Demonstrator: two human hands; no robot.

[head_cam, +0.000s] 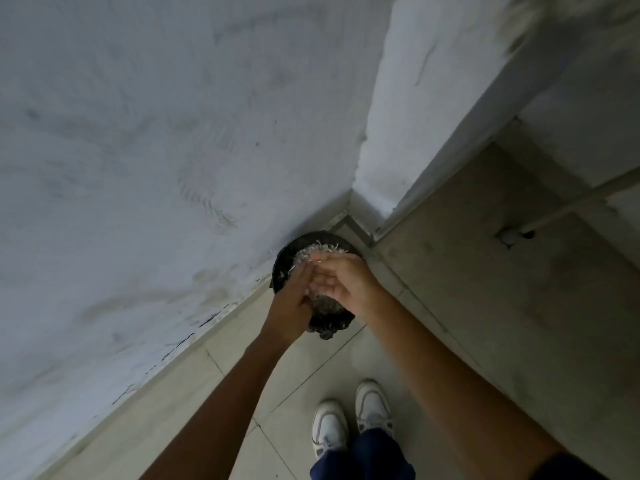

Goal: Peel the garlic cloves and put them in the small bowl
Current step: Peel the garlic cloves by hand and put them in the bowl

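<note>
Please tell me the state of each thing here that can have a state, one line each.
Black round bin: on the floor in the corner, filled with pale scraps.
Left hand: above the bin, fingers straight, touching the right.
Right hand: above the bin, fingers relaxed, open.

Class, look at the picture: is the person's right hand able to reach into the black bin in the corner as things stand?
Probably yes. The right hand is already held over the black bin, beside the left hand, with pale scraps below; nothing lies between hand and opening.
</note>
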